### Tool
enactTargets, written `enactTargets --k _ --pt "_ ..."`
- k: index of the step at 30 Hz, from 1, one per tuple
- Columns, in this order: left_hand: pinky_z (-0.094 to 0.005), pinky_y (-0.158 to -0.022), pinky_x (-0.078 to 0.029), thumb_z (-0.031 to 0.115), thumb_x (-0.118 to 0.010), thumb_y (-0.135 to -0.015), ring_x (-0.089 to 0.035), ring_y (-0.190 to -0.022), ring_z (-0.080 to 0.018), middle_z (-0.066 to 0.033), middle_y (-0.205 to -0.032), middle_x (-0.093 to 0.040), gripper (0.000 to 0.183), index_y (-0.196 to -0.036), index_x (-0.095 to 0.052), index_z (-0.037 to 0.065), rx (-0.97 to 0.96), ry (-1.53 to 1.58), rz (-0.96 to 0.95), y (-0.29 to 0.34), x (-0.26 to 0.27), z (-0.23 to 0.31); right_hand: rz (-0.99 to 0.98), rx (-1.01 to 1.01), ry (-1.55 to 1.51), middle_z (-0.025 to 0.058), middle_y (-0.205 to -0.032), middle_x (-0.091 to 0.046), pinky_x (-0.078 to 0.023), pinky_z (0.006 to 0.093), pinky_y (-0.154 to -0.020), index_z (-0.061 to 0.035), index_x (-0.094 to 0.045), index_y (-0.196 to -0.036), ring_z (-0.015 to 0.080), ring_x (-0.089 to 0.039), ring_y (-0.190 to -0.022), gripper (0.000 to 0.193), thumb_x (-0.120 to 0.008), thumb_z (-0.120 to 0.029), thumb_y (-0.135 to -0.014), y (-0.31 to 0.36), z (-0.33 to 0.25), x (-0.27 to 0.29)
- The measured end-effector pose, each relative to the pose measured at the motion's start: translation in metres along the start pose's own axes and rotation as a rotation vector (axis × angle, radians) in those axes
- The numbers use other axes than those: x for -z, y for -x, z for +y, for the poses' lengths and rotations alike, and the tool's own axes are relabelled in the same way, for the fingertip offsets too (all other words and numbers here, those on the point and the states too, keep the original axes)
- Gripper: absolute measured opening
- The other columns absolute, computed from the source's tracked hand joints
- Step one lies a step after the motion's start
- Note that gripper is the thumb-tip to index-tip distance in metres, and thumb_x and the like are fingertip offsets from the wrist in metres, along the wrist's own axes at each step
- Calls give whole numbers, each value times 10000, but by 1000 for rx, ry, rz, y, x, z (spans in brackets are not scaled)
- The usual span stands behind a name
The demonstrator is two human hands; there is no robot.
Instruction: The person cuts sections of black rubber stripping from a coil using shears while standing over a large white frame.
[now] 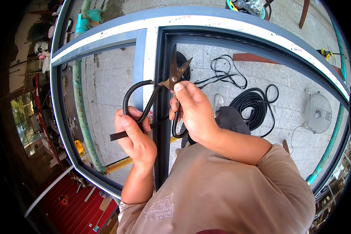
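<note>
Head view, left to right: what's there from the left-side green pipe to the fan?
Green pipe → left hand → right hand → coil of black strip → fan.

- I get bright, even light across the pale floor (109, 85).
- The left side looks dim to me, save one bright patch (22, 123).
- Fisheye bends the grey frame (140, 58); black rims my view.
- Left hand (134, 136) and right hand (197, 113) look sharp.
</note>
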State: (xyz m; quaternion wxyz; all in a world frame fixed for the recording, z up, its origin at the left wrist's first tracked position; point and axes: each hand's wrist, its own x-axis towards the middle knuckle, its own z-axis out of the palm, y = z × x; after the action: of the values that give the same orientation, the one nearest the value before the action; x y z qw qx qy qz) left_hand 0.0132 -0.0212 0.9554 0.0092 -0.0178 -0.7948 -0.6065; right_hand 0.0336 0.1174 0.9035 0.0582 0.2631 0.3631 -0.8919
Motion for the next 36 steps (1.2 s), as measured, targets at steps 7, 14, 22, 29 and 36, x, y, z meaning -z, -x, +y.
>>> enactTargets --k 7,14,22,29,36 --pt "-214 -551 -323 350 -392 -1162 -431 -614 -64 1 -770 -477 389 -922 -494 61 45 -35 47 -1 -3 3 -10 114 117 2 -706 -575 -442 242 -525 -69 -555 -1076 110 -621 -587 290 -485 -342 -1146 1 -3 8" --pt "-238 -560 -321 332 -380 -1170 -407 -593 -74 1 -737 -465 376 -913 -488 79 61 -47 -22 0 -2 6 -86 54 142 12 -750 -575 -500 252 -612 -50 -568 -1091 114 -629 -667 293 -488 -326 -1147 9 8 37" --pt "-260 -526 -329 241 -454 -1142 -451 -560 -72 6 -656 -504 384 -833 -561 40 -233 -377 -177 -5 2 -2 186 706 1105 136 -931 -708 -559 353 -665 -20 -702 -1097 207 -707 -720 158 -686 -131 -986 -1 -31 84" --pt "-427 -671 -429 143 -568 -1052 -543 -670 -354 -140 -711 -571 268 -822 -598 8 -425 -553 -265 -9 0 10 273 958 1363 144 -808 -745 -573 419 -645 -120 -744 -1140 333 -728 -697 203 -723 -194 -952 -73 -59 42" --pt "-439 -658 -392 135 -593 -1028 -510 -651 -365 -135 -681 -515 209 -852 -596 22 -475 -551 -275 -9 0 6 385 926 1330 130 -868 -770 -583 413 -661 -127 -793 -1062 339 -744 -720 164 -734 -205 -930 -101 -47 27"
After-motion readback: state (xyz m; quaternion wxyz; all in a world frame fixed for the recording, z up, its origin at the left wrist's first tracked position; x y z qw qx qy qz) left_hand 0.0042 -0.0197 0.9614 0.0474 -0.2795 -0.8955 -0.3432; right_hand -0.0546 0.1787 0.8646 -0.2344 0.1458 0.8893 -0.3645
